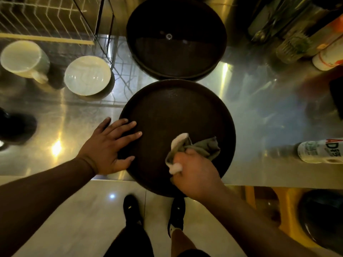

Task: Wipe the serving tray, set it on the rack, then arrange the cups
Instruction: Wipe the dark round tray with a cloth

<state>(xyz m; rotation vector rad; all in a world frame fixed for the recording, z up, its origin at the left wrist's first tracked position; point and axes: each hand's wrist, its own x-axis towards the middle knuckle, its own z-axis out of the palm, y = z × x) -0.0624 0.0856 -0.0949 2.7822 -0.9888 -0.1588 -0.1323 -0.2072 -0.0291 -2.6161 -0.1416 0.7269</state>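
A round dark brown serving tray [176, 108] lies flat on the steel counter, its near edge hanging over the counter's front. My left hand [111, 145] rests flat with fingers spread on the tray's left rim. My right hand [194, 171] is closed on a crumpled grey-and-white cloth [194, 147] that presses on the tray's near right part. A white mug [24, 60] and a white bowl-like cup [87, 75] stand at the far left by the white wire rack [46, 19].
Behind the tray, other dark round trays [176, 38] lean upright against the back wall. Bottles and jars [304, 41] crowd the far right; a labelled bottle [321, 152] lies at the right. A dark object [16, 127] sits at the left edge. Yellow crates [289, 210] are under the counter.
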